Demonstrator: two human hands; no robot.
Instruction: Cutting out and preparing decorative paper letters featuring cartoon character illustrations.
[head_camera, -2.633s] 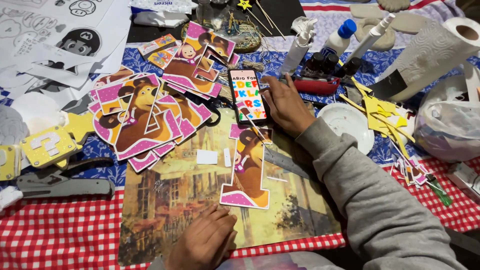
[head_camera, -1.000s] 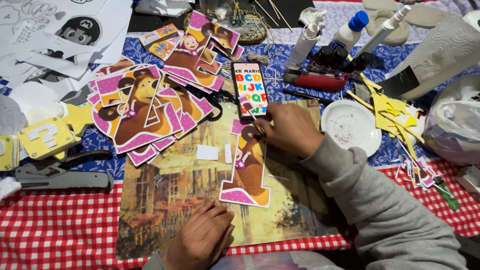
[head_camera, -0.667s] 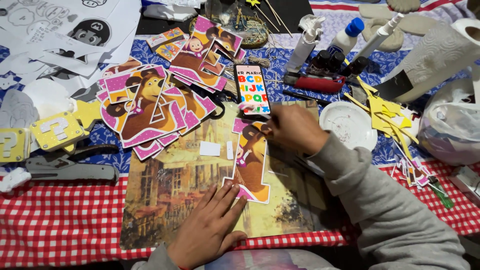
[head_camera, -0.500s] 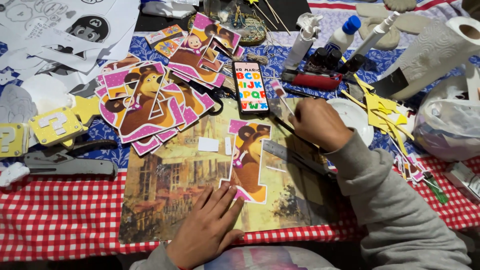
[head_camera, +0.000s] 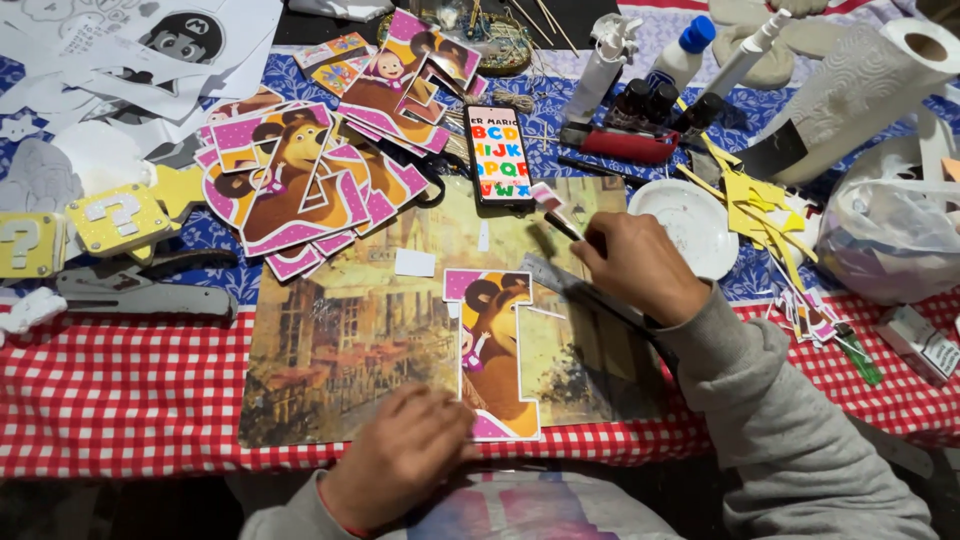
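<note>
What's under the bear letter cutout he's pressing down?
The bear letter cutout lies on a printed street-scene board, over the red checked tablecloth. The left hand covers its lower left corner; anything directly beneath is hidden.

Looks like a home craft table: checkered tablecloth (head_camera: 120, 390), glue bottles (head_camera: 684, 50), paper towel roll (head_camera: 860, 85), cartoon cutouts (head_camera: 300, 180) everywhere.

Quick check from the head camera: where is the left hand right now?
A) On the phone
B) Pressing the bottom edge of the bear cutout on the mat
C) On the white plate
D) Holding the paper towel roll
B: the left hand rests flat at the lower end of the bear cutout on the picture mat.
</note>
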